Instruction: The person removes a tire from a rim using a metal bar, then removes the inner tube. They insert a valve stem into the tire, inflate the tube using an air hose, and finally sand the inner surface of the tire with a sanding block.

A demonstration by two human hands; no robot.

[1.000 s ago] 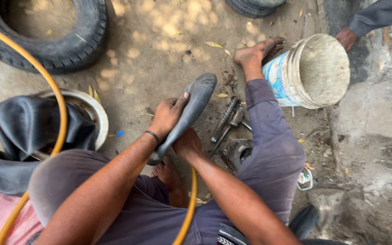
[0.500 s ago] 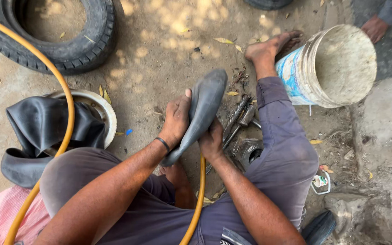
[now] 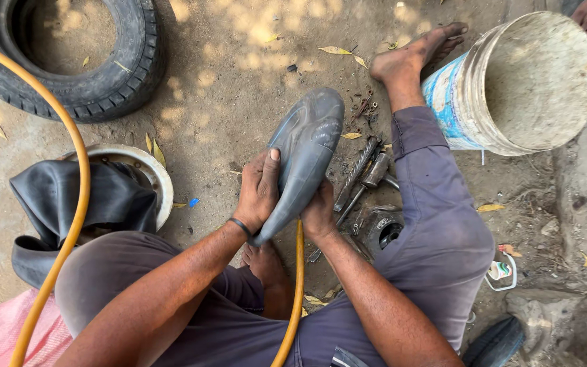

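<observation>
dirt ground [image 3: 239, 81], empty bucket [image 3: 531, 81]

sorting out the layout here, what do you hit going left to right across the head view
black tyre → metal rim → left hand → grey inner tube → right hand → metal tools → white bucket

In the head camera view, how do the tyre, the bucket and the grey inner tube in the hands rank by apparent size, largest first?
1. Tyre, although cut off by the frame edge.
2. Bucket, close to the tyre, so unsure.
3. Grey inner tube, held by both hands and nearer the camera.
</observation>
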